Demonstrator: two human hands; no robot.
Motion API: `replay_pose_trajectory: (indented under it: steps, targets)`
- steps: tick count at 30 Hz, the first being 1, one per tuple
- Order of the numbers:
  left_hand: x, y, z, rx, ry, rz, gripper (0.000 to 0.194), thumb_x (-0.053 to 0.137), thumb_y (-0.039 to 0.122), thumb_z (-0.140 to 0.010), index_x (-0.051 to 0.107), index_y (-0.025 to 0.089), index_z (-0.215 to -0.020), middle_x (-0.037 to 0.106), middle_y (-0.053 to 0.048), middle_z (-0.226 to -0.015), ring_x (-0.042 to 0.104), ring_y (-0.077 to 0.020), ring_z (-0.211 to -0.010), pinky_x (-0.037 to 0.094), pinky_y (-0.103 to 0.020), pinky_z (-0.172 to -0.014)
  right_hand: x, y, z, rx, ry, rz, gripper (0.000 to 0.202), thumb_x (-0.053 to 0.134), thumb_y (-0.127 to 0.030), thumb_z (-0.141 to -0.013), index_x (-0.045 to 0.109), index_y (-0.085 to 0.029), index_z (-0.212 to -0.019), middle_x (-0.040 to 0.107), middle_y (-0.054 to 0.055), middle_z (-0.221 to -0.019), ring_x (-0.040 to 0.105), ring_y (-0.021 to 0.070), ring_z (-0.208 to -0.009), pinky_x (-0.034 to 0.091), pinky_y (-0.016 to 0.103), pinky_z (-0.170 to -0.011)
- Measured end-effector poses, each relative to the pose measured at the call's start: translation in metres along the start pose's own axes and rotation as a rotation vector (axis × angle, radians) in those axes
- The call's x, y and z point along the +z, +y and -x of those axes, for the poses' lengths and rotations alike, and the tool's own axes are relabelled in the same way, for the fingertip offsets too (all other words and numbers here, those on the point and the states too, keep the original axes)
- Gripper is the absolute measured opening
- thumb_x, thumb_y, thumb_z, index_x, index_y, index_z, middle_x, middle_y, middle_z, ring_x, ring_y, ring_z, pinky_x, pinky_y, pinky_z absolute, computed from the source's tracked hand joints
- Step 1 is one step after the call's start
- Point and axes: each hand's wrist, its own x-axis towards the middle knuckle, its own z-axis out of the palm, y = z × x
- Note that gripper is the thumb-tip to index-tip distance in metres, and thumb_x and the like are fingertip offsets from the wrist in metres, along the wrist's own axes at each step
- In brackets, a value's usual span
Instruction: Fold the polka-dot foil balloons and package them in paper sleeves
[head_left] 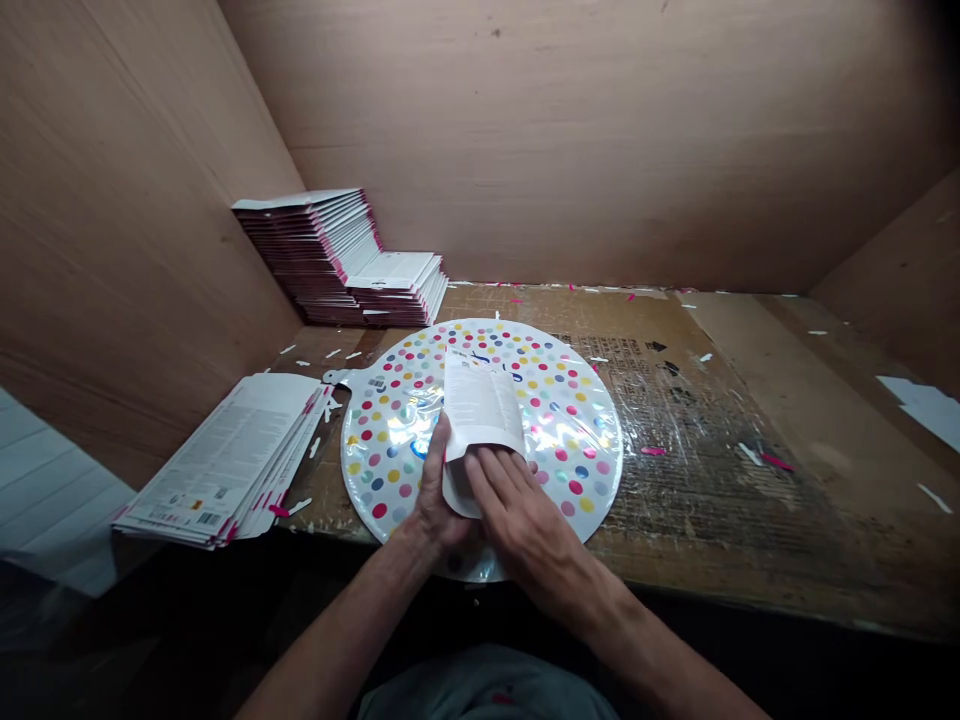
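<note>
A white printed cardboard envelope [484,400] is tilted up over the foil balloon, its mouth gaping toward me. My left hand [439,505] grips the envelope along its left side, with the thumb on the edge and the other fingers behind it. The stretched fingers of my right hand [517,510] reach into the envelope's mouth; their tips are hidden inside. Beneath both hands lies a flat, round foil balloon [570,430] with coloured dots and shiny plastic, its narrow tail pointing left. Its near edge overhangs the table.
Stacked envelopes [300,240] stand in the back left corner, beside a lower pile [401,275]. More envelopes [217,450] lie fanned at the front left. Pink and white paper scraps [776,461] litter the cardboard-covered table [697,540]. Wooden panels [600,140] enclose it.
</note>
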Motion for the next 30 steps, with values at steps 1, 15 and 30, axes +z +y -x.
replay_pose_trajectory:
  steps: [1, 15, 30]
  targets:
    - [-0.006, 0.009, 0.003, -0.03, 0.014, -0.167, 0.074, 0.04, 0.08, -0.081, 0.071, 0.016, -0.103, 0.073, -0.01, -0.078, 0.07, -0.0256, -0.077, 0.055, -0.041, -0.078, -0.001, -0.003, 0.014, -0.006, 0.014, 0.032, 0.039, 0.045, -0.011, -0.095, 0.055, -0.007, -0.133, 0.057, 0.02, -0.137, 0.052, 0.0306, -0.128, 0.049, 0.046, -0.104]
    - [-0.006, -0.031, -0.028, 0.766, -0.246, -1.719, 0.03, 0.049, 0.033, -0.097, 0.063, 0.018, -0.119, 0.061, -0.011, -0.129, 0.046, -0.0301, -0.132, 0.039, -0.05, -0.112, -0.039, 0.025, 0.08, 0.209, 0.062, 0.09, 0.016, 0.056, -0.02, -0.097, 0.069, -0.019, -0.106, 0.072, 0.007, -0.097, 0.063, 0.0206, -0.091, 0.047, 0.036, -0.085]
    - [-0.002, -0.034, -0.03, 0.73, -0.328, -1.766, 0.036, 0.052, 0.031, -0.096, 0.059, 0.014, -0.126, 0.059, -0.015, -0.137, 0.045, -0.0315, -0.136, 0.036, -0.053, -0.114, -0.032, 0.043, 0.068, -0.038, -0.164, 0.199, 0.017, 0.054, -0.023, -0.097, 0.063, -0.016, -0.086, 0.065, 0.006, -0.084, 0.053, 0.0206, -0.08, 0.038, 0.035, -0.077]
